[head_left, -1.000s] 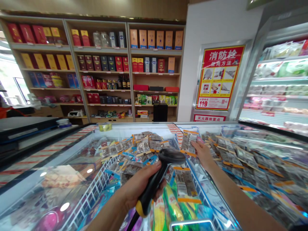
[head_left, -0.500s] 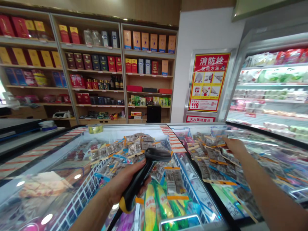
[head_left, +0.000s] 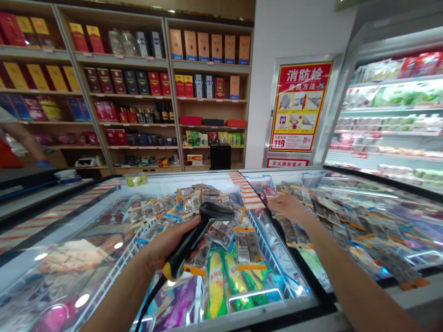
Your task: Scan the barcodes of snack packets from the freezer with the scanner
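Note:
My left hand [head_left: 180, 242] is closed around the handle of a black barcode scanner [head_left: 212, 213] with yellow trim. The scanner's cable runs down to the bottom edge, and its head points right over a white wire basket [head_left: 266, 246] in the chest freezer. Brown-and-clear ice pop packets [head_left: 247, 246] with orange and blue ends lie in that basket, above yellow-and-green corn-shaped packs [head_left: 216, 281]. My right hand [head_left: 287, 206] reaches over the freezer's right side, fingers stretched leftward near the dark lid edge. More packets [head_left: 321, 203] are heaped beneath and beside it; its fingertips are slightly blurred.
A red fire-hydrant poster [head_left: 300, 108] hangs on the wall. Boxed goods fill wooden shelves [head_left: 212, 69] behind the freezer. A lit display fridge [head_left: 394, 120] stands at right. At far left, another person's arm [head_left: 26, 133] shows over a dark counter [head_left: 26, 184].
My right hand has moved left across the heaped packets toward the lid edge. The scanner has shifted slightly left and up in my left hand. Another person's arm has appeared at far left.

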